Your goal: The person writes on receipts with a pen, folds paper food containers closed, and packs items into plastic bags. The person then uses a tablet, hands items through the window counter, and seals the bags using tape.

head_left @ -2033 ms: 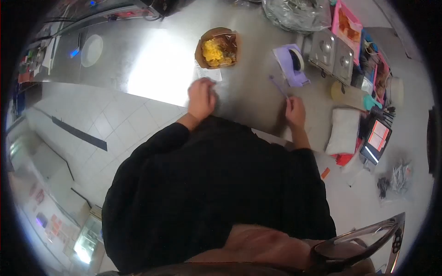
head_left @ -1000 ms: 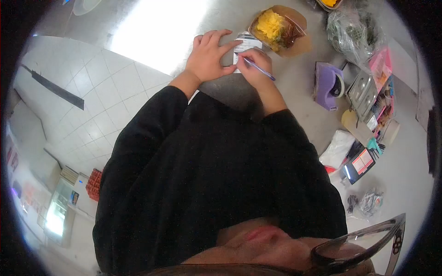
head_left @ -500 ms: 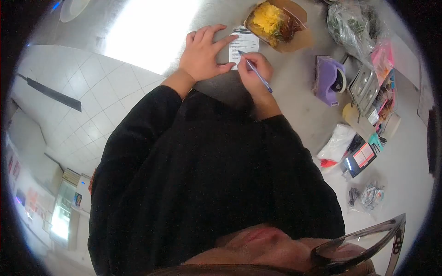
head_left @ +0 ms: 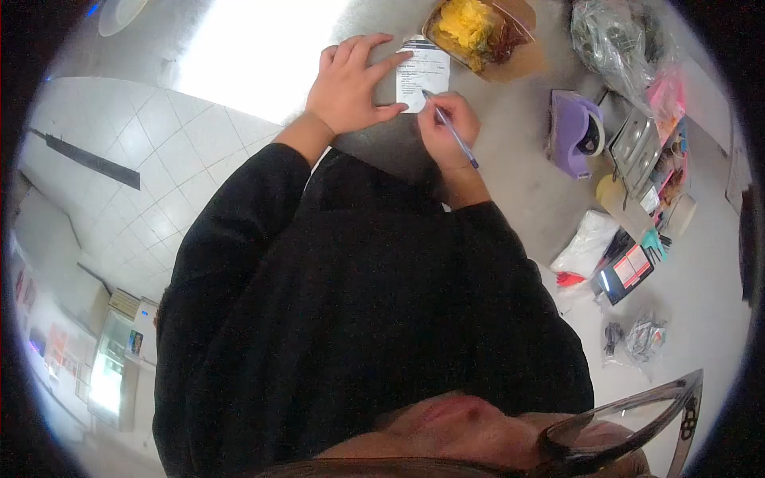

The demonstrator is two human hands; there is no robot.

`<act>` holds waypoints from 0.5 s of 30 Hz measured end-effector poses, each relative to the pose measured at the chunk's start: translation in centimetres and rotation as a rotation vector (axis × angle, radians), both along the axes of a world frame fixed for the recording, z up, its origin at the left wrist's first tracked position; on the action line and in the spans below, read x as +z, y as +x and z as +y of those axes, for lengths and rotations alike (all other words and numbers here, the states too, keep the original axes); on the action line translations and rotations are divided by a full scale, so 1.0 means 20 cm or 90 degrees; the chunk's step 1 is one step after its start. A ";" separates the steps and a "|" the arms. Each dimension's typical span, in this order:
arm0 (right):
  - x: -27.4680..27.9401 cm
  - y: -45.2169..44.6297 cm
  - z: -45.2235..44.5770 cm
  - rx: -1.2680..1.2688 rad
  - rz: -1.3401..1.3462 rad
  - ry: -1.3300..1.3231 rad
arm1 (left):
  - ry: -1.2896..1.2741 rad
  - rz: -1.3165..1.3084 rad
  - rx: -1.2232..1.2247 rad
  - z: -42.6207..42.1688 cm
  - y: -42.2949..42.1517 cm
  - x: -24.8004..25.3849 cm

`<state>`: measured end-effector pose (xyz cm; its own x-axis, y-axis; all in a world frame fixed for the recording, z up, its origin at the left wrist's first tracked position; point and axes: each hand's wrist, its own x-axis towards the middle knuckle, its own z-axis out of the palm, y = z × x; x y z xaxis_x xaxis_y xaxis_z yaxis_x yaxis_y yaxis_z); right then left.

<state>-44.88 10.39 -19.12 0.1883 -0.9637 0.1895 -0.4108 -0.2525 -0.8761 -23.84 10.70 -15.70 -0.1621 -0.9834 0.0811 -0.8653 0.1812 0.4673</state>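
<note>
A printed paper slip (head_left: 425, 78) lies on the metal table near its front edge. My left hand (head_left: 348, 86) is spread flat to the left of it, with the index finger and thumb on the slip's left side. Between the fingers of my right hand (head_left: 449, 131) is a blue-purple pen (head_left: 460, 141), its tip at the slip's lower right part. Just beyond the slip, to the right, sits a brown paper tray (head_left: 521, 64) holding yellow food (head_left: 467, 30) and something dark brown.
To the right stand a purple tape dispenser (head_left: 567, 134) and metal lids (head_left: 637, 150). Behind them is a clear plastic bag (head_left: 610, 40) with greens. A white cloth (head_left: 587, 241) and a black device (head_left: 625, 275) lie nearer. A round white plate (head_left: 121, 14) is far left.
Over the last two seconds, my left hand has spread onto the slip and my right hand has brought the pen over to it. Lately the pen tip has shifted slightly right.
</note>
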 end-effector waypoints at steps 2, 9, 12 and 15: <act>0.00 0.00 0.01 0.009 0.015 -0.009 | 0.000 0.001 0.001 0.01 0.00 0.00; 0.05 0.02 -0.02 0.087 0.076 -0.087 | 0.004 0.029 0.001 0.00 0.00 -0.01; 0.05 0.01 -0.03 0.147 0.086 -0.112 | 0.003 0.031 -0.002 0.00 0.00 -0.01; 0.03 0.04 -0.03 0.090 0.116 -0.137 | -0.003 0.036 -0.002 0.00 0.00 -0.01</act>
